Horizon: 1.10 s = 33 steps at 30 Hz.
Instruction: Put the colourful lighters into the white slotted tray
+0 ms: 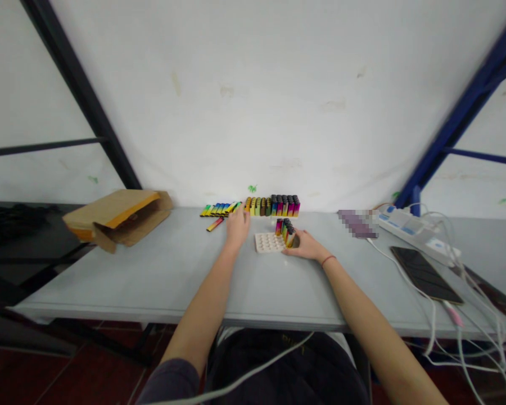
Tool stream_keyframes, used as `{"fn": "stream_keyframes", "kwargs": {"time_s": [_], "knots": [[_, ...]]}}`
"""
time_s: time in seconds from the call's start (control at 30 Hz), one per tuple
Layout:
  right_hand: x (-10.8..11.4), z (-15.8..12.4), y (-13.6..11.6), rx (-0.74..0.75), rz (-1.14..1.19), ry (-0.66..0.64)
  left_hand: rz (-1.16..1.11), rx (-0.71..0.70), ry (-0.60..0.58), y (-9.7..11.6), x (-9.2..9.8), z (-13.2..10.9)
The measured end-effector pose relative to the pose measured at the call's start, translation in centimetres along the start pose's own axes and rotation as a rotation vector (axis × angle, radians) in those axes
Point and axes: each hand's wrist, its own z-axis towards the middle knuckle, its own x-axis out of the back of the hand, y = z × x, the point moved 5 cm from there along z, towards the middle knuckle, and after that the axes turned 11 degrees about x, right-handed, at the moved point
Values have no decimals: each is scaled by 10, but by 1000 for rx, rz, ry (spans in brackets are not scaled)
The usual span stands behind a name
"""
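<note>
My left hand (pixel 238 220) reaches to the back of the table, its fingertips at a row of lighters (pixel 219 209) lying flat in yellow, green and blue. Its fingers are partly hidden, so I cannot see whether one is pinched. A single red-and-yellow lighter (pixel 215 224) lies just left of that hand. In front of me is a white tray (pixel 267 242) with rows of round holes. Several dark-topped lighters (pixel 285 229) stand at its right end. My right hand (pixel 306 246) wraps round that end, thumb at the near edge and fingers beside the lighters.
Against the wall stand blocks of upright lighters, yellowish ones (pixel 258 206) and purple-yellow ones (pixel 285 205). An open brown cardboard box (pixel 118 211) lies on the left. To the right are a phone (pixel 425 274), a power strip (pixel 417 233), a blurred purple item (pixel 357 224) and loose white cables.
</note>
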Motion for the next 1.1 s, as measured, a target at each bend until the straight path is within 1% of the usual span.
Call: {"fn": "stream_keyframes", "kwargs": {"time_s": [0.1, 0.17, 0.23, 0.27, 0.37, 0.47, 0.53, 0.6, 0.67, 0.73, 0.77, 0.83, 0.9, 1.0, 1.1], "knots": [[2, -3, 1, -18, 18, -18, 98, 229, 186, -40, 22, 9], [2, -4, 2, -12, 31, -16, 128, 346, 249, -62, 28, 10], [1, -4, 4, -9, 39, -12, 139, 415, 244, -78, 26, 10], [1, -4, 6, -11, 42, -11, 137, 425, 231, -83, 23, 10], [-2, -5, 9, -20, 48, -16, 77, 375, 200, -89, 15, 13], [-3, -4, 11, -22, 54, -14, 3, 356, 135, -84, 8, 18], [-4, -4, 11, -13, 68, -11, -38, 381, 38, -75, 2, 20], [-4, -4, 12, -1, 86, 0, -159, 434, -64, -62, -4, 20], [-4, -4, 13, 5, 105, 14, -401, 546, -148, -49, -11, 17], [-4, -4, 15, 9, 120, 20, -700, 669, -233, -36, -20, 10], [-5, -4, 15, 9, 126, 22, -826, 707, -283, -29, -24, 6], [-5, -4, 16, 12, 132, 29, -993, 709, -368, -15, -31, -2], [-5, -4, 16, 13, 132, 40, -1070, 655, -405, -5, -33, -8], [-5, -4, 16, 15, 126, 39, -1126, 595, -385, 4, -33, -13], [-6, -4, 15, 22, 119, 27, -1150, 634, -365, 5, -34, -16]]}}
